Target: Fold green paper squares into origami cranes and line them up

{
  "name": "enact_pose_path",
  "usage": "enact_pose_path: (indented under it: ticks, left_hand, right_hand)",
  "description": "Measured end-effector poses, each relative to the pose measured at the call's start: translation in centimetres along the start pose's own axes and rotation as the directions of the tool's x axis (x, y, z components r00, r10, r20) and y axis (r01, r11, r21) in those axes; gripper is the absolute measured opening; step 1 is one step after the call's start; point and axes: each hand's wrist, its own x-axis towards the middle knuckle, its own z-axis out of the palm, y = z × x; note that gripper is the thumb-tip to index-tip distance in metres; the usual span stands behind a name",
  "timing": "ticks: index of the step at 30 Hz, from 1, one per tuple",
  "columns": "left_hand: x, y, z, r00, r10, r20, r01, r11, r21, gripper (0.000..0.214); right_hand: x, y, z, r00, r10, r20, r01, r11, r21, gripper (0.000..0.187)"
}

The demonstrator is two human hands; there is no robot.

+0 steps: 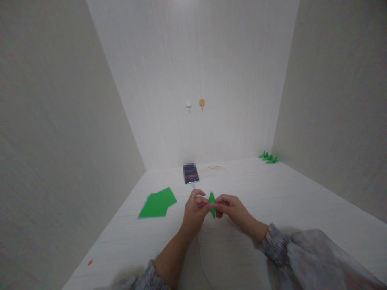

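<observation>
Between my two hands is a small folded piece of green paper (212,197), narrow and pointed at top and bottom like a slim diamond. My left hand (195,211) pinches its left side with thumb and fingertips, and a ring shows on one finger. From the right, my right hand (231,207) pinches the same piece near its middle. The paper is held above the white table, in front of me. Left of my hands lie flat sheets of green paper (159,203), overlapping, with a light blue edge showing beneath.
A phone (190,174) leans near the back wall, with a white cable (200,253) running toward me under my left arm. Several folded green paper pieces (268,157) sit in the back right corner. A small orange bit (90,262) lies front left. Two hooks (202,103) hang on the wall.
</observation>
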Motion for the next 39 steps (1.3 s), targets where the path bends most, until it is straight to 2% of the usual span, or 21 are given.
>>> enact_pose_path:
  ticks: [9,16,21,31,39]
  left_hand:
    - [-0.2,0.9,0.4,1.000,-0.013,0.004,0.013,1.000,-0.007,0.044]
    - [-0.1,0.2,0.0,0.999,-0.003,-0.040,0.002,1.000,-0.024,0.043]
    - [0.0,-0.2,0.1,0.999,-0.043,-0.012,0.042,0.997,-0.069,0.046]
    - [-0.1,0.2,-0.1,1.000,-0.025,0.013,0.026,0.994,-0.108,0.045]
    - [0.0,0.3,0.2,1.000,-0.011,0.011,0.012,0.994,-0.105,0.036]
  right_hand:
    - [-0.1,0.4,-0.1,0.999,-0.031,-0.038,0.031,1.000,0.002,0.023]
    - [-0.1,0.0,0.1,0.999,-0.037,-0.039,0.038,0.999,0.012,0.023]
    - [0.0,0.0,-0.1,0.999,-0.019,-0.050,0.020,1.000,0.020,0.023]
    - [0.1,0.7,-0.4,0.998,-0.047,-0.043,0.048,0.999,0.022,0.017]
    - [0.3,0.5,-0.1,0.991,-0.076,-0.114,0.068,0.995,-0.070,0.018]
